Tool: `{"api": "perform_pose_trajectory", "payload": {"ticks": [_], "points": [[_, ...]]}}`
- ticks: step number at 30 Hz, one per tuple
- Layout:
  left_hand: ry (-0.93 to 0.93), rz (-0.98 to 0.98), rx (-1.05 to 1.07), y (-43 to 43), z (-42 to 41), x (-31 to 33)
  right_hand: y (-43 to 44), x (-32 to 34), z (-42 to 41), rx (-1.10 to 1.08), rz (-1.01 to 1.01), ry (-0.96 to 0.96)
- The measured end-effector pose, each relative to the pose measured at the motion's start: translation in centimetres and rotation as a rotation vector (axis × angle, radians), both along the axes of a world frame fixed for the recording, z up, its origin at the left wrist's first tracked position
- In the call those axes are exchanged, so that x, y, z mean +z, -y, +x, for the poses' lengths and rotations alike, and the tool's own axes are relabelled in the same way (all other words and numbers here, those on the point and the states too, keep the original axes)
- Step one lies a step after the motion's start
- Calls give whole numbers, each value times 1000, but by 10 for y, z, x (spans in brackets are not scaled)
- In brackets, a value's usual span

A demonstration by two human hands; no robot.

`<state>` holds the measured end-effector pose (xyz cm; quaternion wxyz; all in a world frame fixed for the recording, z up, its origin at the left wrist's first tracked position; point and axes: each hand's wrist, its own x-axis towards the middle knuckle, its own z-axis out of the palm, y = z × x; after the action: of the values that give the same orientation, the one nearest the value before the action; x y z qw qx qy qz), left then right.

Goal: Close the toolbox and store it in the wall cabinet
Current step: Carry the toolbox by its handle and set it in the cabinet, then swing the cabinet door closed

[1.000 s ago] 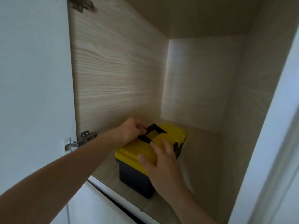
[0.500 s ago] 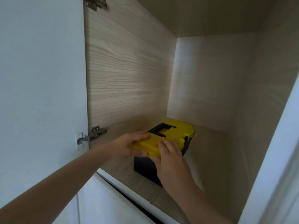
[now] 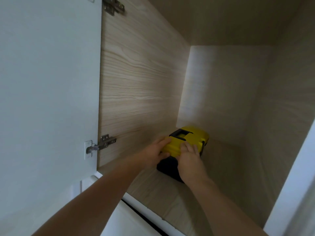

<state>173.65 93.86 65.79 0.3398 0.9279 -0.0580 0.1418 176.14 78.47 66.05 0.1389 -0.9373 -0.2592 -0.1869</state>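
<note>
- Cabinet (image 3: 144,79) fills the view: pale wood-grain walls, a back panel and a shelf floor, otherwise bare around the one box inside.
- Door (image 3: 47,99), white, stands swung open at the left, which leaves the whole opening free for both arms to reach in.
- Toolbox (image 3: 187,142) sits on the cabinet floor, set toward the left wall and near the back panel. Its yellow lid is down on the black body, so the closing part of the task looks done.
- Handle (image 3: 180,133), black, lies folded flat in the lid's recess, likely so the box can be pushed by its lid rather than carried.
- Left hand (image 3: 155,152) lies against the near left corner of the lid, fingers spread along the yellow edge and thumb under it, holding that corner.
- Right hand (image 3: 189,157) rests flat on the near end of the lid, fingers loosely open and pressing rather than wrapped around anything. Two hands on the near end suggest a push straight back while keeping the box square.
- Hinges (image 3: 106,143) of bare metal sit where door and wall meet, clear of the arms.
</note>
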Motion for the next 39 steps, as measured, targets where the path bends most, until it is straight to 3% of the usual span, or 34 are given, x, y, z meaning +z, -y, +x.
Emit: {"api": "perform_pose_trajectory", "payload": {"ticks": [4, 12, 19, 30, 39], "points": [[66, -187, 28, 1, -25, -5, 13, 7, -12, 24, -103, 36], [112, -515, 226, 11, -108, 10, 42, 26, -77, 123, -87, 176], [178, -594, 417, 20, -251, 9, 59, 30, -151, 305, -91, 289], [375, -692, 990, -36, -488, 31, -31, 66, -320, 759, -89, 471], [496, -687, 1115, -125, -530, 34, -109, 90, -379, 863, -67, 529]]}}
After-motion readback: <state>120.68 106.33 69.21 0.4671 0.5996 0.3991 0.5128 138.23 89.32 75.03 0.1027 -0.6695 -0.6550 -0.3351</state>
